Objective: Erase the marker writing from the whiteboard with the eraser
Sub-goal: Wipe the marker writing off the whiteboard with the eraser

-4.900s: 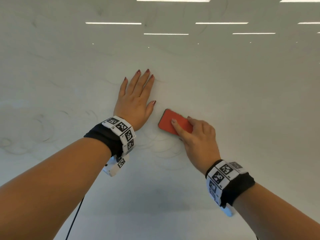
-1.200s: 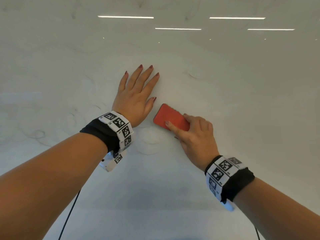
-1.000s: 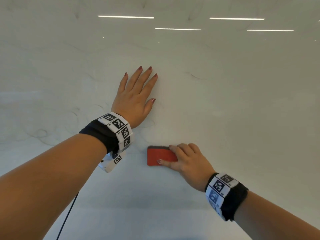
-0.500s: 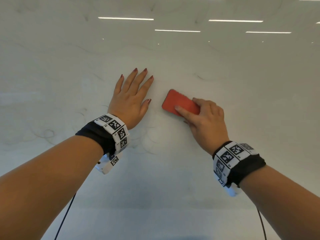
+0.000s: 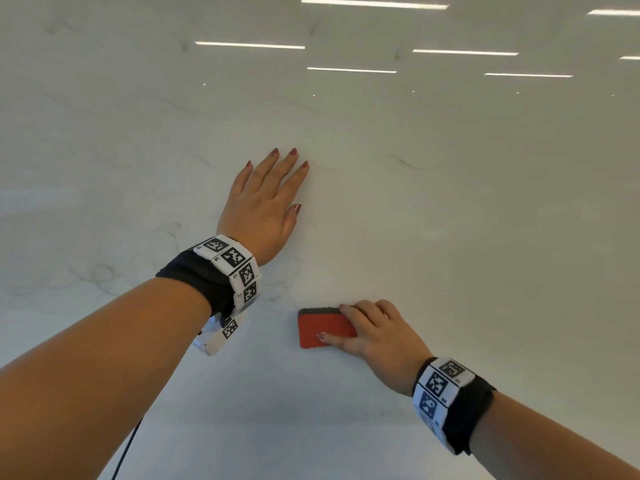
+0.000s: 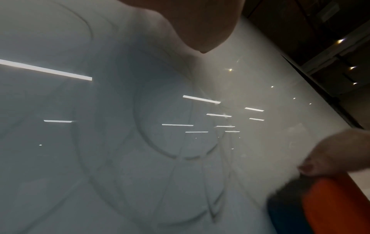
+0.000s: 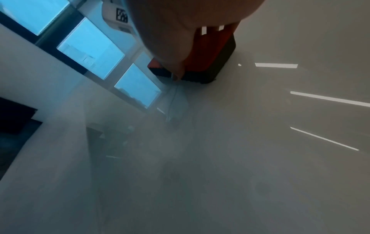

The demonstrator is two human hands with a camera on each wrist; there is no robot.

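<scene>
From your head view, your left hand lies flat on the whiteboard, fingers straight and slightly spread, palm against the surface and holding nothing. Take that hand as the landmark: the eraser sits below it and a little to the right, well apart from it, pressed to the board with its red back facing you and a dark felt edge showing along its top. Your right hand grips the eraser from its right end, thumb laid along the lower edge and fingers curled over the upper edge. Faint grey marker traces show on the board to the left of your left wrist, and one thin curved stroke lies to the right of your left fingertips. Both wrists carry black bands with black-and-white coded tags.

From your left wrist view, the heel of your left hand fills the top edge against the whiteboard. Below it, looping grey marker traces cross the board, among reflected ceiling lights. At the lower right, blurred, the eraser shows its orange-red back and dark felt, with a fingertip of your right hand on its upper end.

From your right wrist view, your right hand closes over the eraser, the thumb hooked across its near dark edge; the felt side meets the whiteboard. Windows show beyond the board's left edge.
</scene>
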